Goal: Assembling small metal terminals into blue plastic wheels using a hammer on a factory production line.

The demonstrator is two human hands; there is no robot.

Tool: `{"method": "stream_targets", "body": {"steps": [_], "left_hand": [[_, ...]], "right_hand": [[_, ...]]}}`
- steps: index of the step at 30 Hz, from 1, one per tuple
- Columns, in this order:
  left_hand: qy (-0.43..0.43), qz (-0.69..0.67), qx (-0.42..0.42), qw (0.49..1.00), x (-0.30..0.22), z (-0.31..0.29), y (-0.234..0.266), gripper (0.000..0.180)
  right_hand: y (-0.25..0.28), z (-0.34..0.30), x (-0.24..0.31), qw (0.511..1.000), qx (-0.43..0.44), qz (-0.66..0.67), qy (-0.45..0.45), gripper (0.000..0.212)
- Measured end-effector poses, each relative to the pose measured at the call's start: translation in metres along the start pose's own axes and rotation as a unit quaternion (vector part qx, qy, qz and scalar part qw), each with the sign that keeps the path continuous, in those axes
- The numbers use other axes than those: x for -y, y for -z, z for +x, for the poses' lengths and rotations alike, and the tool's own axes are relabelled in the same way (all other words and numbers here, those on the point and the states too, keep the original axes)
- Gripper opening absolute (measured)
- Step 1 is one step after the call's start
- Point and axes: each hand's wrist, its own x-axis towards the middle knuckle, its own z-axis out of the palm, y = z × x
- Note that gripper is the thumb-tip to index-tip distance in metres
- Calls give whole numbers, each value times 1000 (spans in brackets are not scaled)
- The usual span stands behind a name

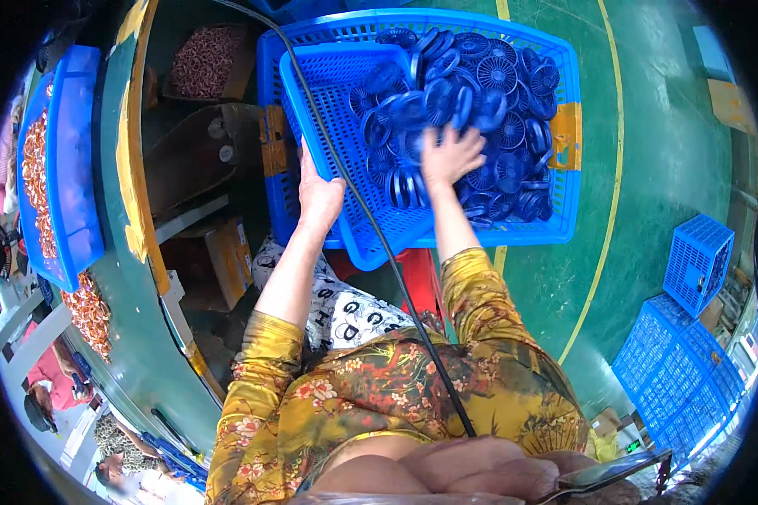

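A small blue perforated basket (pixel 333 77) sits tilted inside a large blue crate (pixel 567 215). My left hand (pixel 321 199) grips the small basket by its left rim, fingers along the outer side. Round dark-blue plastic grilles (pixel 497 74) with spoked faces fill the crate's right part and spill into the small basket's right side. Over these grilles my right hand (pixel 451 158) reaches with spread fingers, holding nothing I can see. Several grilles just ahead of its fingertips are blurred by motion.
A black cable (pixel 345 172) hangs across the view. To the left stands a green worktable (pixel 130 286) with a blue bin (pixel 74 168) of copper-coloured rings. Boxes (pixel 210 261) sit beneath it. Stacked blue crates (pixel 678 362) stand at right; other people are at far lower left.
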Motion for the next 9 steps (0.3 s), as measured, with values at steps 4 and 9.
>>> {"method": "stream_targets", "body": {"steps": [4,9], "left_hand": [[25,10,-15,1000,-6,-2,2,94],[10,63,-22,998,-23,4,-1,93]], "right_hand": [[45,-23,55,959,144,205,131,40],[64,47,23,897,207,377,104,38]]}}
